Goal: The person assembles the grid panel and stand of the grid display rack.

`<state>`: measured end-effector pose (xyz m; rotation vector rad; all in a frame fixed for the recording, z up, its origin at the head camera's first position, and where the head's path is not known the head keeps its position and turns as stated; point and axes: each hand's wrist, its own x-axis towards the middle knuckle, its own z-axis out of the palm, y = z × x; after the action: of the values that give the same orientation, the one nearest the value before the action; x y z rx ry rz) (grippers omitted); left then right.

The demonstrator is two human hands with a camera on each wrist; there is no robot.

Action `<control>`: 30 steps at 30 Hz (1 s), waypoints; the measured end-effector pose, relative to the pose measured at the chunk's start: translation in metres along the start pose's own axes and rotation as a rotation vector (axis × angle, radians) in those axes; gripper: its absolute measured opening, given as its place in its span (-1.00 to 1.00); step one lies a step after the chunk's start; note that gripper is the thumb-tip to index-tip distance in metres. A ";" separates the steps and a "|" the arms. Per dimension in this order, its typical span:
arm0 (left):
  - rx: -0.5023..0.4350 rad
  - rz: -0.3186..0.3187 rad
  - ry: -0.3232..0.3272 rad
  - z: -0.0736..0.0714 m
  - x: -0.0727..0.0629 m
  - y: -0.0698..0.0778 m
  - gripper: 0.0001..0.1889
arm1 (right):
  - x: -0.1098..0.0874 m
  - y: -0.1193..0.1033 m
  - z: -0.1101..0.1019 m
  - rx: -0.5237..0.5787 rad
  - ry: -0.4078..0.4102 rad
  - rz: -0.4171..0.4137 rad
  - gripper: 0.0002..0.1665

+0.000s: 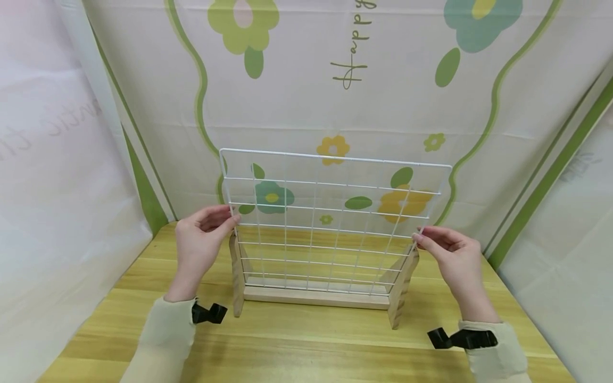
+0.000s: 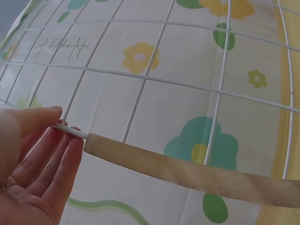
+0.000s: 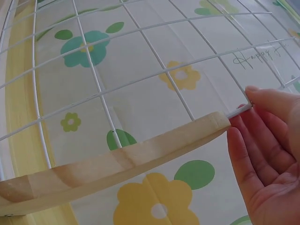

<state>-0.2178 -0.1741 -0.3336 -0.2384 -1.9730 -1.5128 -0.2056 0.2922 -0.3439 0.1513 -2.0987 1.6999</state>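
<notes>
A white wire grid panel (image 1: 313, 206) stands upright, leaning slightly, between the two side boards of a pale wooden stand (image 1: 316, 297). My left hand (image 1: 201, 234) pinches the grid's left edge wire between thumb and fingers, just above the top of the left side board (image 2: 187, 171). On the other side my right hand (image 1: 452, 250) pinches the right edge wire just above the right side board (image 3: 117, 161). The grid's lower edge is down by the stand's crossbar; whether it sits in a groove cannot be told.
The stand rests on a yellow wood-grain table (image 1: 287, 340). Behind it hangs a white cloth (image 1: 287, 106) printed with flowers, and similar cloth walls (image 1: 62, 159) close in the left and right sides. Black straps with small mounts (image 1: 471, 339) sit on both wrists.
</notes>
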 end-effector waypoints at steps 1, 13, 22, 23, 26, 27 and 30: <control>0.005 0.003 -0.003 0.000 0.001 0.001 -0.77 | 0.000 -0.001 0.000 0.003 0.001 -0.001 -0.66; 0.054 -0.026 -0.034 -0.004 0.002 0.000 -0.77 | 0.002 0.000 0.000 0.024 -0.018 -0.022 -0.72; 0.066 -0.040 -0.049 -0.005 0.000 0.002 -0.75 | 0.003 0.003 0.001 -0.008 -0.017 -0.045 -0.76; 0.068 -0.043 -0.051 -0.005 0.000 0.002 -0.75 | 0.003 0.003 0.001 -0.010 -0.017 -0.044 -0.76; 0.071 -0.055 -0.063 -0.005 0.000 0.002 -0.75 | 0.003 0.004 0.001 -0.035 -0.015 -0.048 -0.77; 0.070 -0.058 -0.067 -0.005 0.000 0.002 -0.74 | 0.003 0.004 0.001 -0.039 -0.014 -0.046 -0.78; 0.065 -0.062 -0.073 -0.005 0.000 0.003 -0.74 | 0.002 0.004 0.001 -0.064 -0.022 -0.051 -0.78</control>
<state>-0.2144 -0.1776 -0.3309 -0.2095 -2.1009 -1.4946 -0.2094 0.2930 -0.3469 0.2033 -2.1443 1.6070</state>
